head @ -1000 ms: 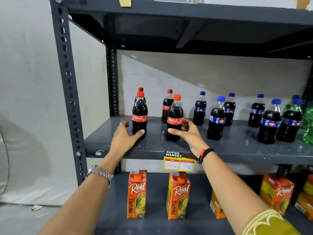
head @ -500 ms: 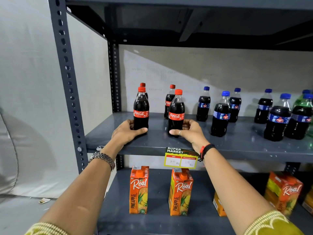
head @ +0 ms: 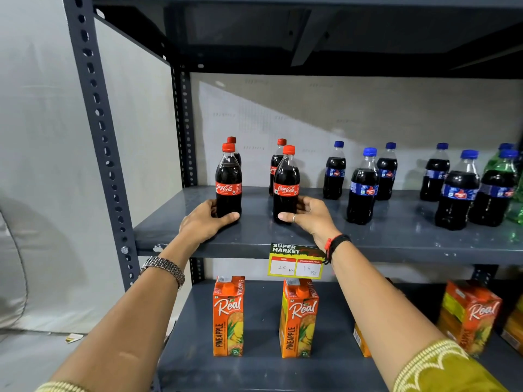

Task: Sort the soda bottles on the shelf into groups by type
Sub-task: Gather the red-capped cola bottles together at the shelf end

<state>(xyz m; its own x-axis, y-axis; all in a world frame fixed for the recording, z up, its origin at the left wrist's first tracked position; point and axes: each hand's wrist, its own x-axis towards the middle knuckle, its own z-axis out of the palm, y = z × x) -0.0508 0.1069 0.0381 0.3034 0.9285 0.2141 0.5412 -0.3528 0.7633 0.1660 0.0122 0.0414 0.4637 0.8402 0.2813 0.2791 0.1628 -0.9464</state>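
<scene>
Several red-capped cola bottles stand at the left of the grey shelf (head: 382,239). My left hand (head: 205,220) wraps the base of the front left red-capped bottle (head: 228,182). My right hand (head: 308,215) wraps the base of the front right red-capped bottle (head: 286,185). Behind each stands another red-capped bottle (head: 276,165), partly hidden. To the right stand several blue-capped cola bottles (head: 363,188), and a green bottle (head: 509,171) shows at the far right edge behind them.
A price tag (head: 295,261) hangs from the shelf's front edge. Orange pineapple juice cartons (head: 228,315) stand on the lower shelf. A perforated upright post (head: 99,131) frames the left side, and an upper shelf hangs overhead.
Both hands have moved forward from beside the front two red-capped bottles and closed around their bases. The view has shifted slightly closer.
</scene>
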